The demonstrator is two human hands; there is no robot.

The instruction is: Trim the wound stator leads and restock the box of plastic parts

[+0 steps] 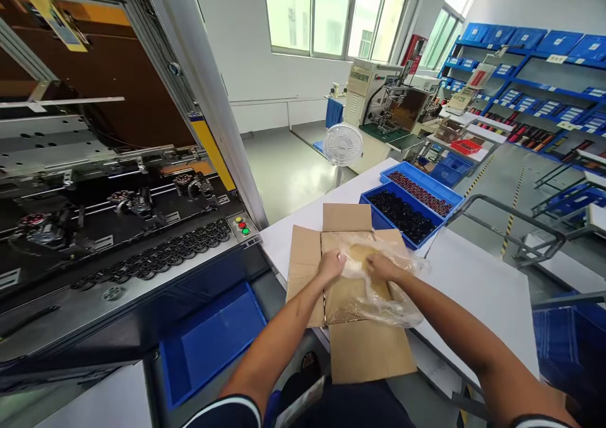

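Observation:
An open cardboard box (372, 352) stands on the white table in front of me, its flaps folded outward. A clear plastic bag (386, 308) lies in its mouth and spills over the right side. My left hand (332, 265) is closed on the bag's edge near the left of the opening. Opposite it, my right hand (381, 266) is closed on the bag too, with the film stretched between both hands. Brown cardboard shows through the plastic; anything under it is hidden.
Behind the box, a blue bin (402, 216) holds black parts and a second blue bin (421, 191) holds small reddish parts. At left, a machine bench (189, 270) carries rows of black rings. Below it sits a blue tray (215, 343). A white fan (343, 145) stands beyond the table (478, 289).

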